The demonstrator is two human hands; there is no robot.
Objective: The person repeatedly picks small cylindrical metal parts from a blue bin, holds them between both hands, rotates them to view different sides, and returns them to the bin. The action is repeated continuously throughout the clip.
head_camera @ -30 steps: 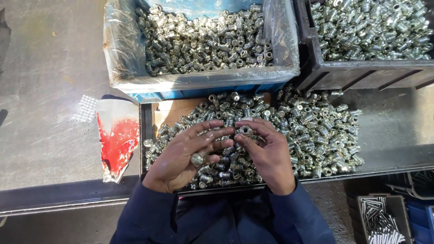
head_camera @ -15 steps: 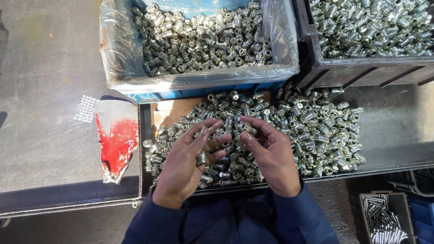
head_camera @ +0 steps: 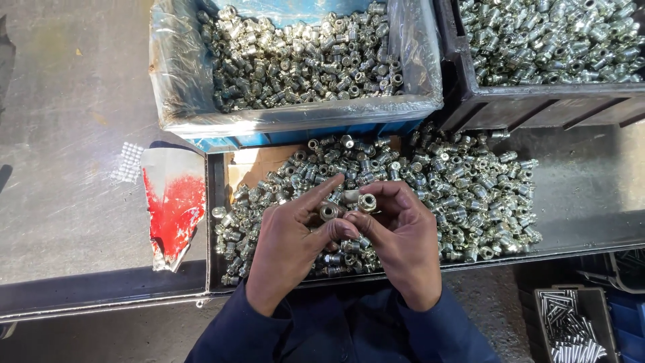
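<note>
1. The left hand (head_camera: 290, 252) holds one small silver fitting (head_camera: 328, 212) pinched between thumb and a bent finger, while its index finger points forward over the pile.
2. The right hand (head_camera: 403, 245) grips a second fitting (head_camera: 367, 201) with its fingertips closed around it. The two parts are just beside each other, raised a little above the heap.
3. Both parts are over the flat black tray (head_camera: 216, 222), which holds a loose pile of the same silver fittings (head_camera: 463, 195) on a brown cardboard liner (head_camera: 252, 168).
4. What could go wrong, in my judgement: the parts are small and smooth, so one may slip from the fingertips and fall back into the heap, where it could not be told from the others.
5. It seems the hollow ends face upward, but the view is too small to be sure; if the parts are joined crooked, they may jam.
6. Behind the tray stand a blue bin (head_camera: 295, 131) lined with clear plastic and a black bin (head_camera: 537, 107), both full of similar parts.
7. The work surface (head_camera: 74, 134) is grey worn metal, with a torn red and white piece of packaging (head_camera: 173, 208) lying left of the tray.
8. At the lower right a small box of long silver pins (head_camera: 568, 329) stands lower down.
</note>
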